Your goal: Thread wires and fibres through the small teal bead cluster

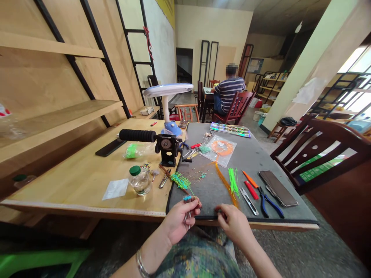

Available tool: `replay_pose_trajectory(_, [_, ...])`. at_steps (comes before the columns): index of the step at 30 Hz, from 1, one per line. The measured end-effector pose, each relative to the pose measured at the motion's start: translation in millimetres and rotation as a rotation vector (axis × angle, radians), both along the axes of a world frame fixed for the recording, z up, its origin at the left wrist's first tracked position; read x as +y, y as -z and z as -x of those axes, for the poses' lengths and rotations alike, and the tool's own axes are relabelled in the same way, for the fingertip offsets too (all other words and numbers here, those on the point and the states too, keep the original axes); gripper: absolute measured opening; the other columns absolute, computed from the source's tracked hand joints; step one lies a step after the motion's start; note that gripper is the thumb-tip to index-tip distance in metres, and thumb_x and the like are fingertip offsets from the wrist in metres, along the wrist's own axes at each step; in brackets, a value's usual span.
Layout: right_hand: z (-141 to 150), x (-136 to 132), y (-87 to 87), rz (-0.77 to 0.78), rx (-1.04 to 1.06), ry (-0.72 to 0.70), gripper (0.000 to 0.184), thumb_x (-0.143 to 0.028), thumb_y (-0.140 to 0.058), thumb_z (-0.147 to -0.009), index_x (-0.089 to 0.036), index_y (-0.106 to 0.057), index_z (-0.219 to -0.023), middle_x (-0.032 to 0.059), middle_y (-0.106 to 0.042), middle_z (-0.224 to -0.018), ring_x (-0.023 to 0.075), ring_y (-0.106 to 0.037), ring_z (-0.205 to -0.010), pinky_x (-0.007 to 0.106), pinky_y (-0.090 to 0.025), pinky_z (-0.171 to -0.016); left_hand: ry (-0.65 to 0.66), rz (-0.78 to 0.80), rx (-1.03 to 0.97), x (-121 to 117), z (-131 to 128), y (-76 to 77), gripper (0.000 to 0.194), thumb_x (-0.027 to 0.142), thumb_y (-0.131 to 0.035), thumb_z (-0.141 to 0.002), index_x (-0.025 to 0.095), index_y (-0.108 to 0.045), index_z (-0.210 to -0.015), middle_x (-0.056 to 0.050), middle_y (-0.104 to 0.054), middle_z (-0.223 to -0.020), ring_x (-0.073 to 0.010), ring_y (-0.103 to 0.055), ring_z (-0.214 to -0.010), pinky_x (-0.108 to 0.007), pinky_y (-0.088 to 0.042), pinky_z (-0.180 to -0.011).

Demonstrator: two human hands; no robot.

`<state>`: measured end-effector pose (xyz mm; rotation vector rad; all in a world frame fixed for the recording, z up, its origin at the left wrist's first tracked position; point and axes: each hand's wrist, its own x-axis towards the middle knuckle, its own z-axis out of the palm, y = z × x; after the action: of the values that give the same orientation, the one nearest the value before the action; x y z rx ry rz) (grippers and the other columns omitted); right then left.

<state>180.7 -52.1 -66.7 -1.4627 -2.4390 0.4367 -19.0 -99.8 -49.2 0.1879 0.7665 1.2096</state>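
Grey matting (208, 193) covered the right-hand part of a pale wooden table (72, 185), and beyond it a person in a striped shirt (230, 94) sat at another table. Close to the near edge, the left hand (179, 218) had thumb and forefinger closed on a fine green strand, beside a small turquoise beaded piece (187, 198) at the fingertips. A slender metallic tool (187, 220) was tucked under its other fingers. Over the mat edge the right hand (232, 218) was partly closed, its fingers curled inward; whether it gripped anything could not be told.

Just beyond the left hand, a spiky green-and-turquoise bundle (180, 180) lay on a slant across the mat's edge, near a black metal clamp with a foam-covered handle (169, 150). Left of the bundle stood a clear jar with a green lid (140, 185). Long orange strands (222, 179) trailed toward the right hand, beside loose bright-green strips (233, 183). Farther right lay silver snips (249, 201) and blue-handled pliers (264, 204).

Fine fingertip handling seemed to be in progress, and so slight a strand called for a light, steady pinch.
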Motion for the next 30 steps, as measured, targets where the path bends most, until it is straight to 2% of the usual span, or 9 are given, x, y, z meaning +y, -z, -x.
replay_pose_trajectory(3, [-2.0,-13.7,0.6,-0.125,0.002,-0.051,0.020,-0.021,-0.044,-0.085,-0.023,-0.064,-0.088,0.0035,-0.065,-0.078,0.0188,-0.059,-0.078,0.026,-0.041,-0.069,-0.019,0.008,0.001,-3.5,7.2,2.4,0.008,0.011,-0.069,-0.074,0.011,-0.063,-0.080,-0.003,-0.061,-0.076,-0.0050,-0.056,-0.056,-0.009,-0.024,-0.033])
replay_pose_trajectory(7, [-5.5,-12.8,-3.2,-0.317,-0.001,-0.161,0.021,-0.020,-0.044,-0.088,-0.020,-0.063,-0.097,0.0079,-0.064,-0.090,0.0211,-0.056,-0.085,0.031,-0.044,-0.076,-0.058,0.007,0.009,-9.9,16.0,3.9,0.007,0.011,-0.068,-0.074,0.011,-0.064,-0.080,-0.003,-0.061,-0.076,-0.0055,-0.055,-0.056,-0.010,-0.024,-0.033])
replay_pose_trajectory(11, [-1.0,-8.6,-0.3,-0.337,-0.008,-0.369,0.024,-0.018,-0.046,-0.088,-0.023,-0.061,-0.106,0.0084,-0.061,-0.108,0.0210,-0.054,-0.092,0.033,-0.045,-0.081,-0.070,0.023,0.013,-15.7,22.5,4.4,0.005,0.010,-0.067,-0.075,0.011,-0.064,-0.079,-0.003,-0.060,-0.077,-0.0052,-0.055,-0.057,-0.009,-0.024,-0.034])
replay_pose_trajectory(14, [4.5,-9.3,6.0,-0.327,-0.027,-0.456,0.025,-0.018,-0.048,-0.089,-0.025,-0.060,-0.109,0.0080,-0.060,-0.114,0.0218,-0.053,-0.098,0.035,-0.044,-0.082,-0.063,0.032,0.016,-17.9,25.1,6.2,0.006,0.010,-0.068,-0.075,0.011,-0.064,-0.080,-0.003,-0.060,-0.077,-0.0052,-0.056,-0.057,-0.009,-0.025,-0.034])
replay_pose_trajectory(20, [12.0,-9.7,17.0,-0.346,-0.003,-0.502,0.023,-0.022,-0.048,-0.091,-0.026,-0.061,-0.110,0.0065,-0.062,-0.116,0.0228,-0.050,-0.105,0.035,-0.041,-0.084,-0.064,0.018,0.007,-17.0,26.4,10.0,0.008,0.012,-0.070,-0.074,0.011,-0.064,-0.079,-0.002,-0.059,-0.076,-0.0048,-0.056,-0.057,-0.009,-0.027,-0.034])
replay_pose_trajectory(26, [17.1,-3.8,30.1,-0.412,0.129,-0.513,0.016,-0.021,-0.049,-0.091,-0.022,-0.063,-0.099,0.0062,-0.068,-0.106,0.0211,-0.054,-0.096,0.033,-0.039,-0.077,-0.064,0.019,0.008,-16.9,26.6,10.8,0.011,0.013,-0.072,-0.072,0.010,-0.064,-0.079,-0.002,-0.058,-0.075,-0.0046,-0.056,-0.058,-0.009,-0.026,-0.034])
replay_pose_trajectory(30, [17.3,-1.8,33.0,-0.384,0.239,-0.481,0.014,-0.019,-0.050,-0.090,-0.022,-0.063,-0.090,0.0055,-0.070,-0.100,0.0191,-0.058,-0.094,0.032,-0.040,-0.076,-0.057,0.014,0.018,-17.7,26.2,11.2,0.013,0.014,-0.074,-0.071,0.011,-0.065,-0.079,-0.002,-0.058,-0.076,-0.0050,-0.056,-0.059,-0.009,-0.026,-0.035])
